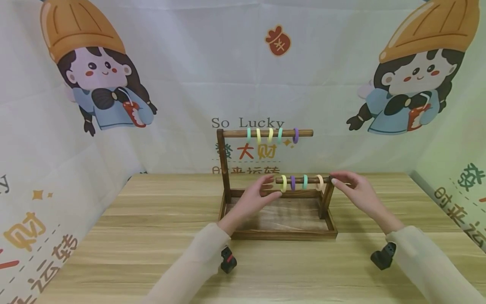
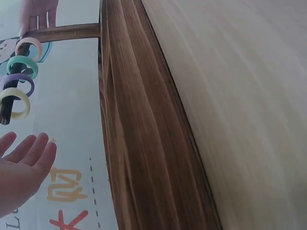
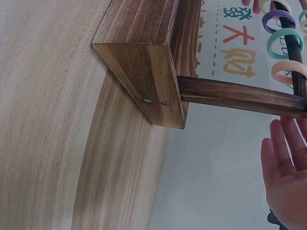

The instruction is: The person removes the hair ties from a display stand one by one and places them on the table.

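Observation:
A wooden rack (image 1: 282,234) with a tray base stands on the table. Its lower rod (image 1: 298,180) carries a yellow ring (image 1: 284,184), a purple ring (image 1: 292,183), a teal ring (image 1: 305,182) and a peach ring (image 1: 320,183). My left hand (image 1: 253,197) is at the rod's free end, beside the yellow ring; in the left wrist view its fingers (image 2: 36,151) extend loosely just off the tip, holding nothing. At the opposite end, my right hand (image 1: 358,192) touches the corner where rod meets short post (image 1: 325,202), its fingers (image 3: 285,148) straight in the right wrist view.
Above and behind, the rack's upper rod (image 1: 231,134) bears several rings in teal, yellow and purple, hung from a tall post (image 1: 224,169) at the left. A printed cloth (image 1: 182,84) with cartoon figures encloses the wooden table (image 1: 152,236) at the back and sides.

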Tool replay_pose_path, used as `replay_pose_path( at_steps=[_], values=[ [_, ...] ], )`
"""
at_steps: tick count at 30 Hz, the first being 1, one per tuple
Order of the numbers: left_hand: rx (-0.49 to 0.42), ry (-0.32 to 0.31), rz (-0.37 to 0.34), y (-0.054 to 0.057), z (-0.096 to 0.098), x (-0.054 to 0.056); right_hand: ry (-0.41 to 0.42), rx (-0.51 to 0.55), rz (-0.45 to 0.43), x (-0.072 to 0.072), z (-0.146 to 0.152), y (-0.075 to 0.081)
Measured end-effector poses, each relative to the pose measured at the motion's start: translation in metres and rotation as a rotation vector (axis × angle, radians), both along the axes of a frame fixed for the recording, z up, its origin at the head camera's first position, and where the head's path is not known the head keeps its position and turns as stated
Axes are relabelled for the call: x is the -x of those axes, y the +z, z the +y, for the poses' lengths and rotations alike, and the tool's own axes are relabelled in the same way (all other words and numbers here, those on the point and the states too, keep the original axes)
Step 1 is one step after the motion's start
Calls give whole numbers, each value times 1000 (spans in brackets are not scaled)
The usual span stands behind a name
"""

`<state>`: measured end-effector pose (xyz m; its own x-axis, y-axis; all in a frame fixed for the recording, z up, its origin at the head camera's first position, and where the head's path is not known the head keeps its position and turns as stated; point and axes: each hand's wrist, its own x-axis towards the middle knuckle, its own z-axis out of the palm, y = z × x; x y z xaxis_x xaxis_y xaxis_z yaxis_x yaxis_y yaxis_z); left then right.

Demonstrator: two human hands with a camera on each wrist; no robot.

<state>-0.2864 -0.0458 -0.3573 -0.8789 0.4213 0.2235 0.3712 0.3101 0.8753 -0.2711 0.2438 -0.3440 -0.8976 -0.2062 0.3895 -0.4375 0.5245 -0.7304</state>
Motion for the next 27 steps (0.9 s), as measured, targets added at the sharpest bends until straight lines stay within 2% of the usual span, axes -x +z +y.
replay_pose_path(
  at_steps=[7,20,27],
  values=[
    [-38,17,-53,1,15,1,-6,-4,1,0,0,0],
    [-47,38,9,0,25,5,-18,-28,-22,0,0,0],
    [-60,66,22,3,27,3,-13,-24,-30,0,-1,2]
  ],
)
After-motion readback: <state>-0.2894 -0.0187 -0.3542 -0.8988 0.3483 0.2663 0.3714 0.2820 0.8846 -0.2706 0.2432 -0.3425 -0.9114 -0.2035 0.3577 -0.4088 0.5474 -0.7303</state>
